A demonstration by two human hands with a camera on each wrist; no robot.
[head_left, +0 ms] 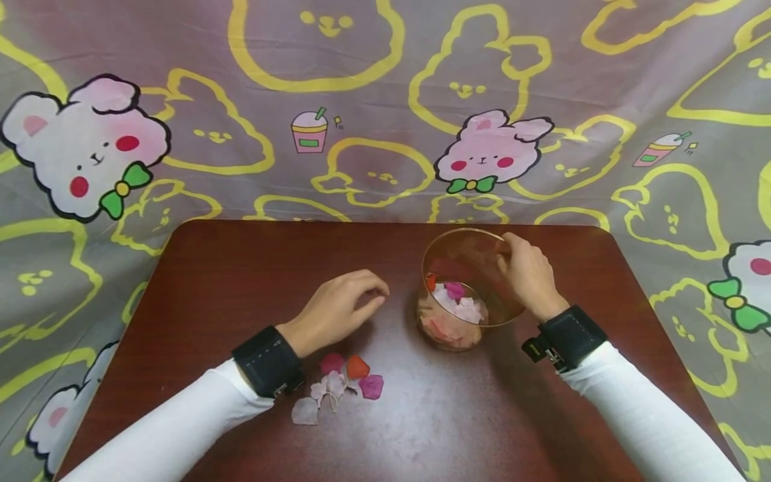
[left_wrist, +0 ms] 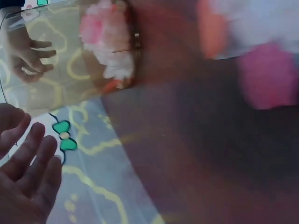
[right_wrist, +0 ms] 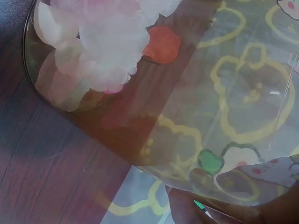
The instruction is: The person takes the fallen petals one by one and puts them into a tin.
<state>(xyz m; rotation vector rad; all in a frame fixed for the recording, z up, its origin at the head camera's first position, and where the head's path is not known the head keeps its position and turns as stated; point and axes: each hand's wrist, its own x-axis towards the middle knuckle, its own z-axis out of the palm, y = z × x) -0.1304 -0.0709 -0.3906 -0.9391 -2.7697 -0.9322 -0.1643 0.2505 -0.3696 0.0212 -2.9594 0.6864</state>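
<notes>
The glass bowl [head_left: 466, 288], tilted on the counter [head_left: 241, 268], was gripped at its rim by the right hand [head_left: 529, 274]. Left of the bowl, the left hand [head_left: 337, 309] rested loosely curled, holding nothing, with loose petals [head_left: 340, 385] near its wrist.

no readable text, labels, brands or numbers anywhere

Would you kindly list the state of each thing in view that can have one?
Glass jar: tilted toward the left hand, open at the top, partly filled with petals.
Petals in the jar: gathered at its bottom.
Loose petals: lying on the table beside the left wrist.
Left hand: loosely curled, holding nothing.
Right hand: gripping the jar's rim.
</notes>
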